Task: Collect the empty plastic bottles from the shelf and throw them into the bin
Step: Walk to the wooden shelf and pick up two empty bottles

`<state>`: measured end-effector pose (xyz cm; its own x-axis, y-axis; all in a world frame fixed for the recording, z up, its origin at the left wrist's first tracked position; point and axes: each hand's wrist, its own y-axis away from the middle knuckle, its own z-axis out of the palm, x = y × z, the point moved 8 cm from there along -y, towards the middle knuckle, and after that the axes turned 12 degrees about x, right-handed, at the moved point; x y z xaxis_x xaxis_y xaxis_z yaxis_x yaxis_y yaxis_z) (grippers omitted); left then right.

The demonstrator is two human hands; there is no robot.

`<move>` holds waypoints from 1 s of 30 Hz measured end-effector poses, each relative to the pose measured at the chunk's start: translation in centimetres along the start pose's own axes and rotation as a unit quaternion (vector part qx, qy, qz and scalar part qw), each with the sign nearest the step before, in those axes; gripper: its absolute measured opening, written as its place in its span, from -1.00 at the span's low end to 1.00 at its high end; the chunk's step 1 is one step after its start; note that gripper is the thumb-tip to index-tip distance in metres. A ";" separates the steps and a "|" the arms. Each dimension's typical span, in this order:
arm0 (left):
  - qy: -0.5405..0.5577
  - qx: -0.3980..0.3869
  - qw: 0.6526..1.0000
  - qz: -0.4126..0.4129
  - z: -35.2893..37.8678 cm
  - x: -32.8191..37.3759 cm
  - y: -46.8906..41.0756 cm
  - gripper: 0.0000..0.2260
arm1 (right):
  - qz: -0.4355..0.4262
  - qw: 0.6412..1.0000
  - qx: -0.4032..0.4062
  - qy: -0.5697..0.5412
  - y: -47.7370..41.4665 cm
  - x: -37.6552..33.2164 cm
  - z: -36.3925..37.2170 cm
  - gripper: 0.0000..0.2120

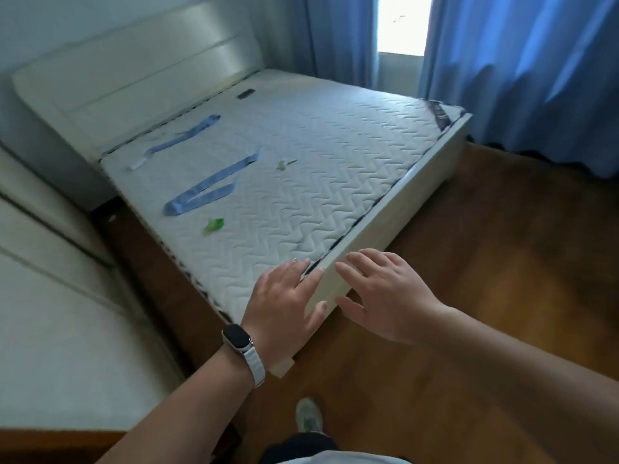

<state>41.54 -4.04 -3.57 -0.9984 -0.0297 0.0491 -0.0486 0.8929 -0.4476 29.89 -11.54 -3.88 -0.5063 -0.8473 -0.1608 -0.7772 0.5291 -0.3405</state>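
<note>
Item: bedroom, seen from above the hands. We hold both hands out over the near corner of the bed. Our left hand (288,296), with a watch (237,339) on a pale woven strap at the wrist, has its fingers spread wide and grips nothing; our right hand (385,293) is the same, fingers splayed and empty.

Task's things: we see no plastic bottles, no shelf and no bin in this view; where they are we cannot tell.

Risks, as we judge them: we may spend time on the wrong furniture, since nothing here holds bottles. The green scrap (213,226) near the left edge of the mattress (318,169) and the pale scrap (282,165) near its middle could be mistaken for task litter. Our shoe (308,415) stands close to the bed frame's near corner, so a turn could catch it.

Materials: mattress, white quilted cloth in a zigzag stitch, flat, dark piping at the edges. Two blue fabric strips (207,192), limp, one folded back on itself. Headboard (134,65), smooth pale panels. Floor (502,296), glossy brown wood. Curtains (536,72), blue, hanging in soft folds.
</note>
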 end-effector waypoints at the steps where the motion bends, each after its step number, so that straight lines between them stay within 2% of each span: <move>1: 0.009 0.005 1.000 0.015 0.7 0.5 -1.4 -0.54 | 0.017 1.000 0.002 0.008 0.1 1.4 0.0 -0.45; 7: 0.081 0.037 0.987 0.130 6.1 2.6 -10.3 -0.56 | 0.096 0.991 0.063 0.074 -1.1 9.1 -1.2 -0.51; 11: 0.126 0.041 0.975 0.176 9.5 2.0 -17.0 -0.57 | 0.154 0.975 0.098 0.127 -3.9 13.9 -1.7 -0.53; 19: 0.206 0.031 0.946 0.249 15.7 0.3 -27.4 -0.57 | 0.259 0.941 0.095 0.198 -8.7 20.2 -0.7 -0.50; 30: 0.284 0.001 0.897 0.338 20.6 7.7 -34.4 -0.61 | 0.370 0.899 0.051 0.229 -6.4 27.8 -2.0 -0.48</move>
<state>34.92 -44.24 -6.13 -0.6231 0.7529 0.2120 0.5620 0.6194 -0.5481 20.01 -38.37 -4.34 -0.9895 -0.1443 0.0112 -0.1375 0.9132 -0.3837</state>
